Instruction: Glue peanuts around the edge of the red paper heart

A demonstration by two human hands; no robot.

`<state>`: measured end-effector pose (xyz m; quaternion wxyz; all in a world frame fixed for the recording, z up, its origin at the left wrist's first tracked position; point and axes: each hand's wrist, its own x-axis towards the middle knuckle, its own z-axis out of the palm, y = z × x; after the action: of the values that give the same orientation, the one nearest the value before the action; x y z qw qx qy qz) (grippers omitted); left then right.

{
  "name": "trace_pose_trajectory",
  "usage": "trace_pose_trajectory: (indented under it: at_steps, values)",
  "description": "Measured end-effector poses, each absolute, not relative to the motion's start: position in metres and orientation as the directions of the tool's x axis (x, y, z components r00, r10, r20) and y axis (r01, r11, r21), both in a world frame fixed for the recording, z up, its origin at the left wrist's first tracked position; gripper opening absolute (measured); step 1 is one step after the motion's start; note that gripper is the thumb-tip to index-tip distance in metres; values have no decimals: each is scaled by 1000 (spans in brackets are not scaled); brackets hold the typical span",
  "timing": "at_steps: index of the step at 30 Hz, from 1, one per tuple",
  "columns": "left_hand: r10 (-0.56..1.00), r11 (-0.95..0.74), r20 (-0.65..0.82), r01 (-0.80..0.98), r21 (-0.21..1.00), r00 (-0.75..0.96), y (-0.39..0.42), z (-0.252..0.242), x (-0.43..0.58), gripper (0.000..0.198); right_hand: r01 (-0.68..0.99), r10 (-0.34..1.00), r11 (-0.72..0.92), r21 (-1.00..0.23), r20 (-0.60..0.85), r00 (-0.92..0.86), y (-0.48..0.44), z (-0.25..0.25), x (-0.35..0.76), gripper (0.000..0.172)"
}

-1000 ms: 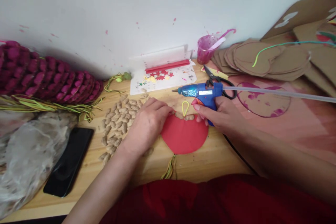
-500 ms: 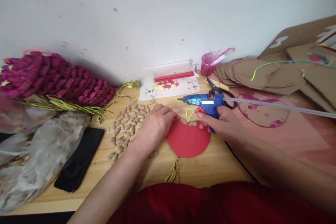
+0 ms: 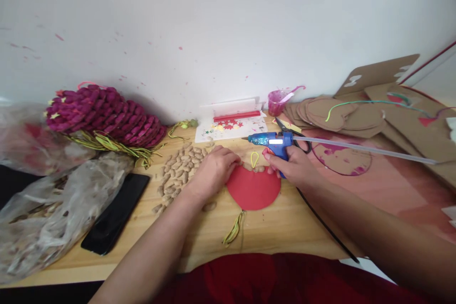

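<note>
Nearest, the wooden table (image 3: 285, 235) ends just short of the red clothing, and a yellow-green tassel (image 3: 232, 232) trails toward that edge from the red heart-shaped piece (image 3: 254, 192), which lies flat between the hands. A black power cord (image 3: 331, 232) runs under the right forearm to the near right; a snag there would likely tug the tool. Left of the piece, loose peanuts (image 3: 180, 168) crowd beside the left forearm, with a black phone (image 3: 116, 213) farther left, so a leftward sweep could scatter shells. The left hand (image 3: 218, 168) has its fingers bent together at the piece's far left edge; whether they pinch a peanut I cannot tell. The right hand (image 3: 297, 166) is wrapped round the handle of a blue hot-glue gun (image 3: 275, 140), a finger by the trigger. Its nozzle points left, near the left knuckles: a slight swing could burn them, or a drip foul the yellow loop (image 3: 253, 166). Some bare wood shows beyond the nozzle, up to the white paper with star cut-outs (image 3: 228, 126); rightward, scissors (image 3: 302, 140) and the protruding glue stick (image 3: 356, 146) narrow the room.
</note>
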<state>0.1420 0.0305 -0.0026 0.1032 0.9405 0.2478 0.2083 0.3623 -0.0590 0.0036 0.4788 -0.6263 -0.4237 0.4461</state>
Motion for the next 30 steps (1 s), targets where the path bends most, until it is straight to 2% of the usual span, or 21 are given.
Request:
trace_pose_trajectory:
  at_steps: [3, 6, 9, 11, 12, 15, 18, 24, 30]
  values:
    - [548, -827, 351, 430, 362, 759, 34, -3, 140, 13, 97, 956, -165, -982, -135, 260, -59, 7, 362, 32]
    - [683, -704, 326, 471, 531, 654, 37, -1, 136, 12, 83, 950, -160, -984, -131, 284, -59, 10, 362, 31]
    - [855, -384, 150, 411, 827, 497, 39, 3, 135, 10, 29, 951, -142, -989, -128, 282, -61, 11, 361, 31]
    - [899, -107, 2, 215, 971, 438, 38, 6, 136, 16, -33, 960, -102, -994, -107, 257, -65, 13, 359, 33]
    - [903, 22, -61, 96, 995, 426, 37, 7, 137, 21, -61, 967, -79, -995, -91, 236, -67, 15, 359, 33]
    - [870, 314, -208, -177, 933, 448, 32, 13, 141, 33, -98, 985, -38, -994, -54, 166, -75, 19, 357, 36]
    - [817, 458, -280, -271, 847, 505, 28, 18, 143, 37, -80, 987, -39, -996, -51, 152, -80, 22, 357, 38]
    - [794, 520, -297, -337, 785, 531, 27, 19, 144, 37, -21, 993, 6, -1000, 4, 116, -83, 22, 351, 39]
    - [815, 495, -270, -374, 784, 513, 27, 19, 144, 36, 108, 990, 93, -990, 104, 99, -86, 26, 349, 33]
